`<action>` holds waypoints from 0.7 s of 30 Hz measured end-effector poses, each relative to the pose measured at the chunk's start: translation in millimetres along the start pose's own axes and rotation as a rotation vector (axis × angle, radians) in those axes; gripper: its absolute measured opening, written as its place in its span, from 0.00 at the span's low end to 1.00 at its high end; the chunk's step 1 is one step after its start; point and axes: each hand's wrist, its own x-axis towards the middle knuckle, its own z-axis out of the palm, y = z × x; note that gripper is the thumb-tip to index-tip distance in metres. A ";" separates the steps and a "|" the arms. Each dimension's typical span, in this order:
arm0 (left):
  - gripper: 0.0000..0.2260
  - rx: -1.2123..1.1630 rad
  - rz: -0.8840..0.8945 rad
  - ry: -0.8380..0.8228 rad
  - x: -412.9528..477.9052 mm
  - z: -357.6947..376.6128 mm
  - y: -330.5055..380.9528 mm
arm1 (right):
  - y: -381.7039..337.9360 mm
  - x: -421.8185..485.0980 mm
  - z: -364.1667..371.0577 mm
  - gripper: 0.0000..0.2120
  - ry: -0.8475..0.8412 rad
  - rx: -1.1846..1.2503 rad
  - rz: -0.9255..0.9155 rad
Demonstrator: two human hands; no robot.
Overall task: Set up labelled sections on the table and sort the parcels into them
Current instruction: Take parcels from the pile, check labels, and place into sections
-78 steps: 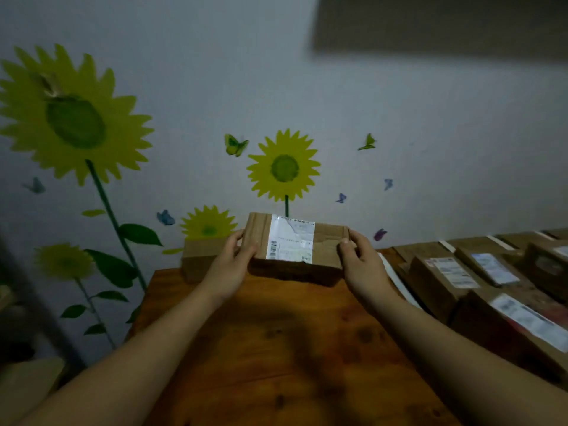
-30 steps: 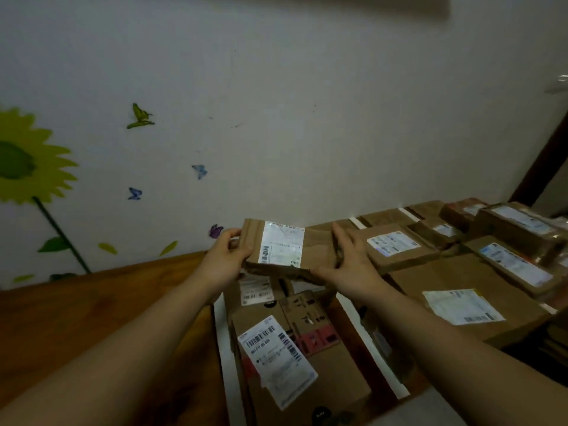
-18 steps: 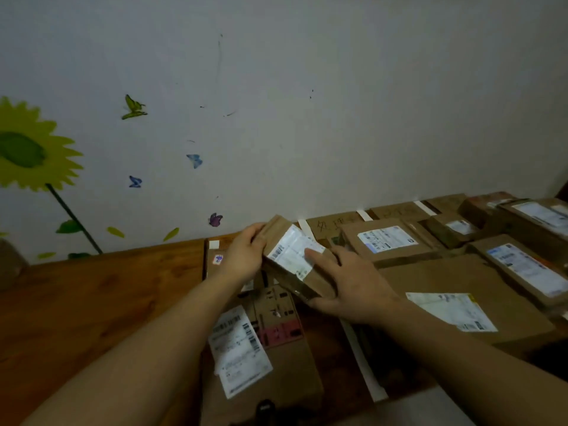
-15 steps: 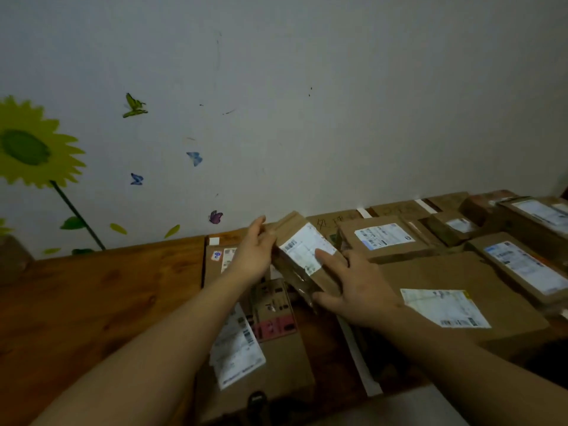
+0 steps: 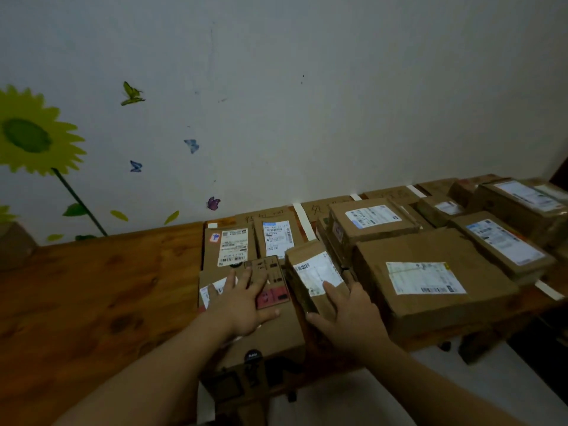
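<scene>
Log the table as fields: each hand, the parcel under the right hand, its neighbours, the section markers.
left hand: flat, fingers spread, resting on the printed box
right hand: fingers laid on the small parcel
small parcel: label up, tilted, between the printed box and the large box
section markers: white tape strips and handwritten cardboard signs by the wall; writing unreadable
table: wooden; parcels crowd its right part
</scene>
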 end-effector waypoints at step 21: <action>0.40 0.020 0.002 -0.061 -0.6 -4.1 -5.4 | 15.4 19.0 61.7 0.30 -0.345 0.113 0.044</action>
